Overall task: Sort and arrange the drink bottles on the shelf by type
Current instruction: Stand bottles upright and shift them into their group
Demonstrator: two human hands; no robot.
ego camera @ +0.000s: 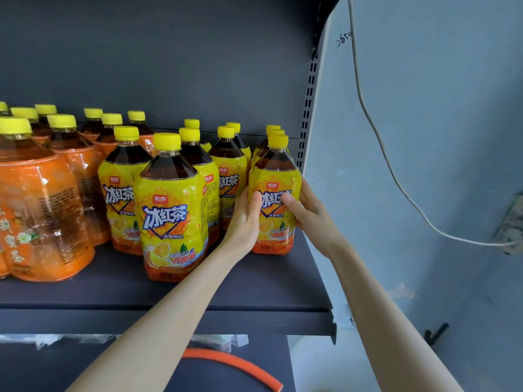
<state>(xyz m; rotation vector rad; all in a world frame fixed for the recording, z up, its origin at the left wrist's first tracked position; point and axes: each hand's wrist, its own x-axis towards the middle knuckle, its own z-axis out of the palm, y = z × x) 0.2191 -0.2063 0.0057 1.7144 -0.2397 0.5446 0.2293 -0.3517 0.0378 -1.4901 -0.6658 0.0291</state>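
Observation:
A yellow-labelled iced tea bottle [276, 176] with a yellow cap stands upright at the right end of the dark shelf [254, 290]. My left hand [244, 222] grips its left side and my right hand [307, 210] grips its right side, thumb across the label. More bottles stand in a row directly behind it. Several other yellow-labelled bottles [169, 205] stand in rows in the middle. Orange-labelled bottles [39, 210] with yellow caps fill the left part of the shelf.
The shelf's slotted upright [308, 103] rises just right of the held bottle, with a blue-grey wall and a hanging white cable [382, 142] beyond. Below the shelf lie an orange hose [240, 363] and some plastic wrap.

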